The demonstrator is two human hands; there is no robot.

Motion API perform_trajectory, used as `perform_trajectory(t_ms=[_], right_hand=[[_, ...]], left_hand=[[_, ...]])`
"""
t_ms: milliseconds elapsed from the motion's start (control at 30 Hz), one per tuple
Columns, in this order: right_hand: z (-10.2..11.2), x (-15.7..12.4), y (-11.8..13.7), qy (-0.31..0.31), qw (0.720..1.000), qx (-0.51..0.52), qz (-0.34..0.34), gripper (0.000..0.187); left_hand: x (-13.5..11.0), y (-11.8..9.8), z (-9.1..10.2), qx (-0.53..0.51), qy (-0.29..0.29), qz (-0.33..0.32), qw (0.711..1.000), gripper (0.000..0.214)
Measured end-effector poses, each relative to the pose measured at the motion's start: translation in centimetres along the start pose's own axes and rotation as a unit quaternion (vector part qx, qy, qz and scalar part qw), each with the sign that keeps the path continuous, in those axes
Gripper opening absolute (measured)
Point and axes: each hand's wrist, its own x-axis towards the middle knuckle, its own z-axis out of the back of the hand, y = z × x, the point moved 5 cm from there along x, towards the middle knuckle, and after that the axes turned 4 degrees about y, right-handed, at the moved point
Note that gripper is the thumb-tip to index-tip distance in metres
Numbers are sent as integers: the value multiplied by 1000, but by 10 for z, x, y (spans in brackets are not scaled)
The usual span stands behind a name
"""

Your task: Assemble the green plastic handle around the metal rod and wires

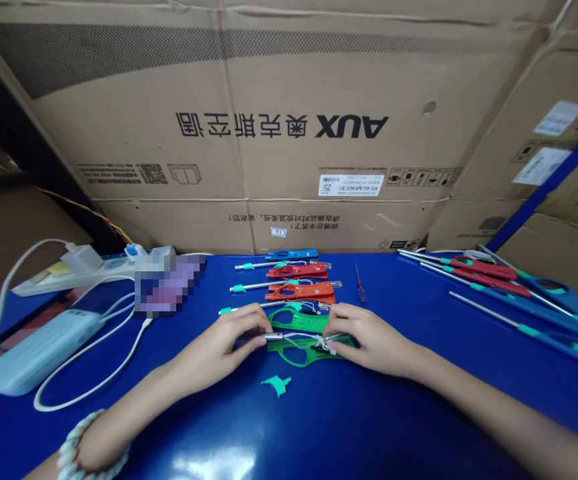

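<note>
My left hand (245, 333) pinches the silver metal tube (275, 337) of a long-necked lighter. White wires (296, 339) run from the tube to my right hand (359, 337), whose fingers close around the lighter's clear fuel tank, partly hidden by them. Beneath lies a green lighter casing (296, 357) with an oval finger opening, partly covered by my right hand. Just behind it rests another green casing (283, 319). A loose teal trigger (277, 385) lies on the blue table nearer to me.
Orange (309, 291), red (303, 270) and blue casings (293, 254) lie in rows behind, with metal tubes between. A small screwdriver (361, 285) lies right of them. Several whole lighters (533, 307) are at right. A power bank (39, 353) and power strip (103, 270) are at left. Cardboard (269, 67) stands behind.
</note>
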Motion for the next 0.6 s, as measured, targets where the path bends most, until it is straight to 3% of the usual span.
perform_trajectory(t_ms=[100,600], right_hand=[[-5,0,0,-21,999,-27,2,17],[-12,2,-4,-13,998,-65,-20,7]], left_hand=[[-2,7,0,2,-7,7,1000,16],[0,25,-11,-18,35,14,999,15]])
